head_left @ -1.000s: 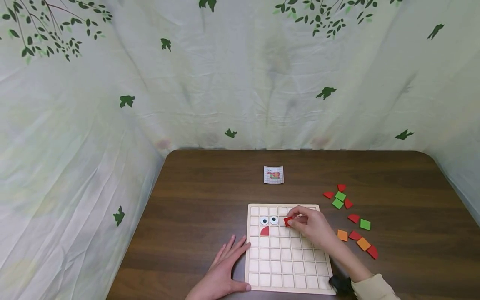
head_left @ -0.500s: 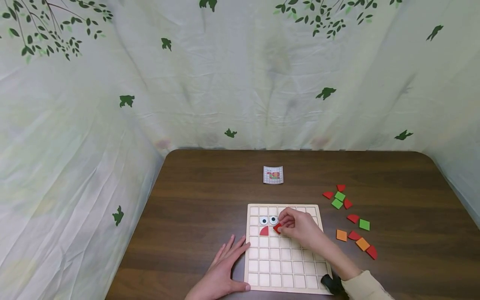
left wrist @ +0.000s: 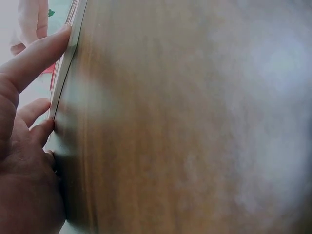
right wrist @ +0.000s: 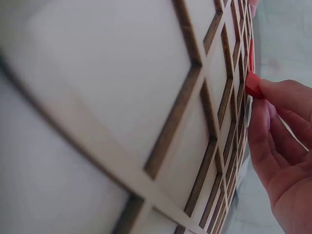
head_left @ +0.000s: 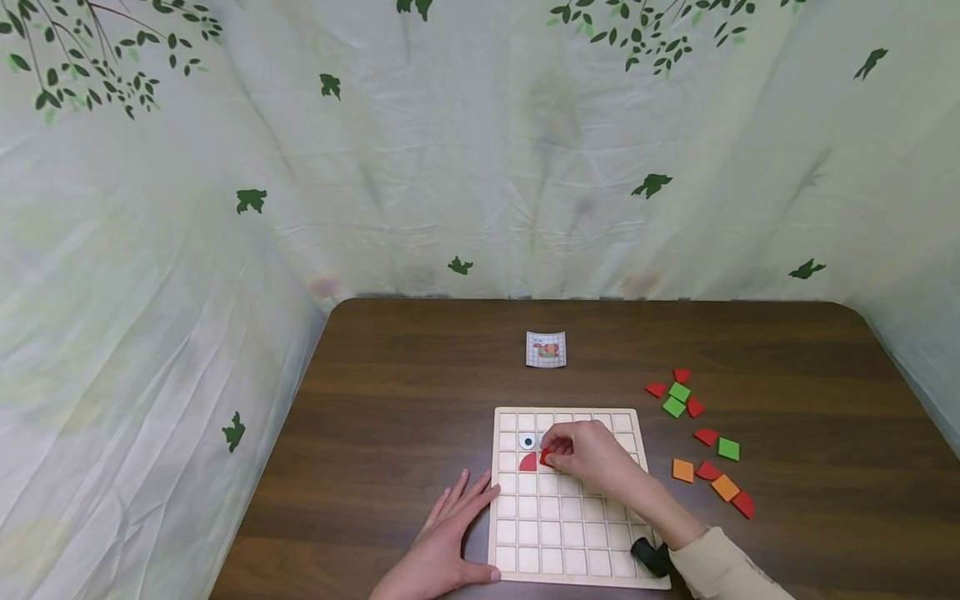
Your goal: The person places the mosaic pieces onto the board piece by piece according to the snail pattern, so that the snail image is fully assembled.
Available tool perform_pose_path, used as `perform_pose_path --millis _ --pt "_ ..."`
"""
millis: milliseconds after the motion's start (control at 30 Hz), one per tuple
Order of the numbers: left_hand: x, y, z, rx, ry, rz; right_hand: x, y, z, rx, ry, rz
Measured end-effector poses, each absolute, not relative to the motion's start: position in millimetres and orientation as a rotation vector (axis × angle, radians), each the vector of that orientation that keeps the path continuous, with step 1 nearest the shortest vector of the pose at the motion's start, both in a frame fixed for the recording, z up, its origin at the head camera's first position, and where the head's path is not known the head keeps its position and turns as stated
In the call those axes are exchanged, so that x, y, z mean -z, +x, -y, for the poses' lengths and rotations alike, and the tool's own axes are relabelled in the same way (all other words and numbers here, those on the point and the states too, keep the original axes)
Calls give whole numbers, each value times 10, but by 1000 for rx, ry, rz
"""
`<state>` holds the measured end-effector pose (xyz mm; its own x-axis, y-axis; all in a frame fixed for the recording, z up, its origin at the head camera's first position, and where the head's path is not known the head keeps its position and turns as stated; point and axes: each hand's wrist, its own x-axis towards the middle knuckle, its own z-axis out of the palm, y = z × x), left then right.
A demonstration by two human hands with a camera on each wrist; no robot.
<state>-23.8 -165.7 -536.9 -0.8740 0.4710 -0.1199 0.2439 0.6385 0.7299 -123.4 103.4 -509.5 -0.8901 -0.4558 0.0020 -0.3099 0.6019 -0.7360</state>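
Observation:
My right hand (head_left: 594,457) pinches a small red tile (right wrist: 253,85) between thumb and fingertips, over the upper left part of a white gridded wooden board (head_left: 562,533). In the head view the tile overlaps the cell just right of a red quarter-round tile (head_left: 528,462), which lies in its own cell. Above that one sits a round eye tile (head_left: 527,442); a second eye tile is mostly hidden behind my right fingers. My left hand (head_left: 450,542) lies with fingers spread along the board's left edge, fingertips on the rim and thumb at the near left corner.
Loose red, green (head_left: 728,448) and orange (head_left: 682,470) tiles lie scattered on the brown table (head_left: 420,367) right of the board. Beyond the board is a small picture card (head_left: 546,350). A black strap-like object (head_left: 649,557) at my right wrist overlaps the board's near right corner.
My right hand has carried the red tile leftward and slightly nearer, up beside the quarter-round tile, covering the second eye tile. My left hand has stayed at the board's edge.

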Motion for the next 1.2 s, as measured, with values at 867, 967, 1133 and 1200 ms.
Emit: perform_pose_path --millis 867,967,1133,1200 --pt "5352 -234 1663 -1102 572 -2553 5109 -1140 -1032 1022 -720 -2721" --pt "5347 -236 1665 -1106 562 -2546 5125 -1138 -1059 1037 -733 -2683" --pt "5357 -240 1658 -1093 561 -2544 5150 -1127 -1117 1109 -706 -2635" --pt "5361 -238 1655 -1092 560 -2544 5146 -1115 -1148 1154 -687 -2624"
